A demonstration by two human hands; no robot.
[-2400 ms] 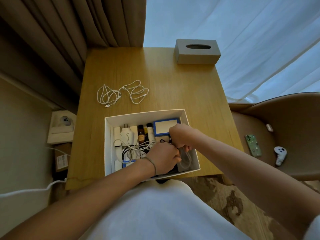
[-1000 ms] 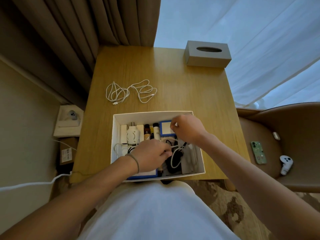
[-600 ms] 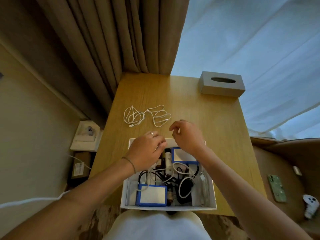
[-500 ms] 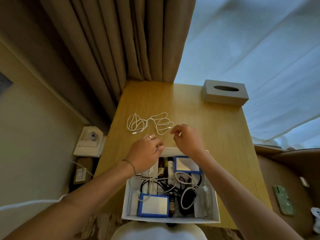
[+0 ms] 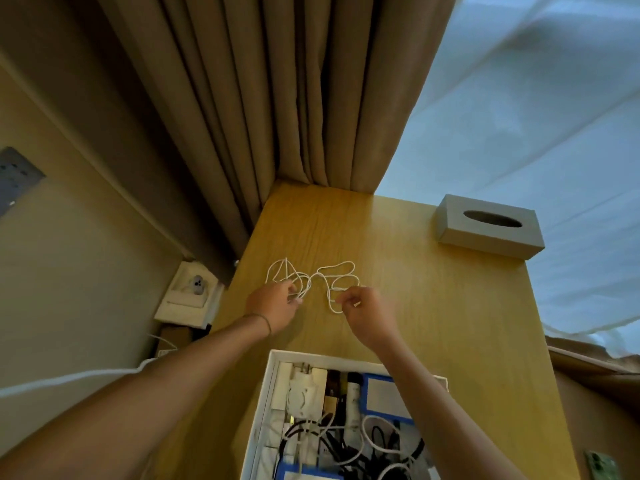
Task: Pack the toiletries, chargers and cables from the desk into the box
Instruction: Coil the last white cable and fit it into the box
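A loose white cable (image 5: 320, 276) lies in tangled loops on the wooden desk (image 5: 450, 306). My left hand (image 5: 273, 306) has its fingers closed on the cable's left bunch of loops. My right hand (image 5: 365, 315) pinches the cable's right end between thumb and finger. Nearer to me stands the open white box (image 5: 311, 356), cut off by the bottom edge. It holds a white charger (image 5: 304, 393), small bottles (image 5: 348, 388), a blue-edged packet (image 5: 384, 393) and tangled black and white cables (image 5: 346, 445).
A grey tissue box (image 5: 488, 225) stands at the desk's far right corner. Brown curtains (image 5: 277, 98) hang behind the desk. A white wall socket unit (image 5: 192, 294) and a white cord (image 5: 69, 377) are left of the desk. A green phone (image 5: 602, 465) lies at the lower right.
Both hands have left the box and reached forward to the white cable, closing on it. The view has tilted up, so the box now sits at the bottom edge.
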